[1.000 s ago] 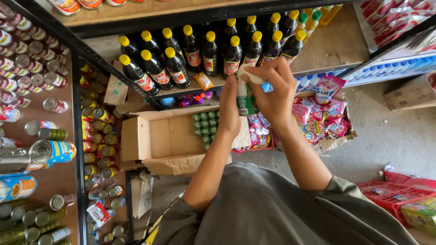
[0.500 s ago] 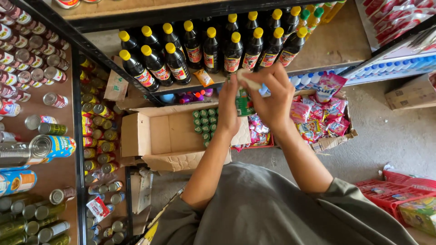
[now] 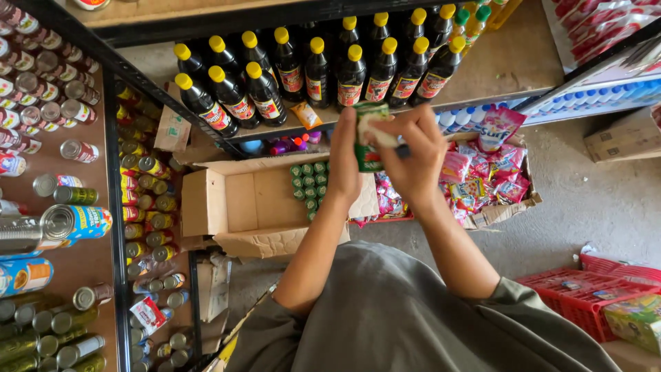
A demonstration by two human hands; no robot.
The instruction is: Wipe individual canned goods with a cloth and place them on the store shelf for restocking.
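Above the open cardboard box (image 3: 261, 200), I hold a small green packet (image 3: 367, 148) up in front of the shelf edge. My left hand (image 3: 344, 158) has its grip closed on the packet's left side; my right hand (image 3: 413, 155) pinches its pale top flap, with fingers (image 3: 392, 124) curled over it. Something blue shows under the right palm, too hidden to name. Inside the box, a block of green round caps (image 3: 308, 189) sits packed against the right wall; the remaining floor is bare brown card. Behind my hands stand dark glossy bottles (image 3: 310, 72) with yellow caps and red-and-yellow labels. Right of the box lie pink and red shiny sachets (image 3: 482, 172) in a tray. Metal cans (image 3: 62, 186), many with labels, fill the shelves at left. A red plastic crate (image 3: 585, 296) sits on the concrete floor.
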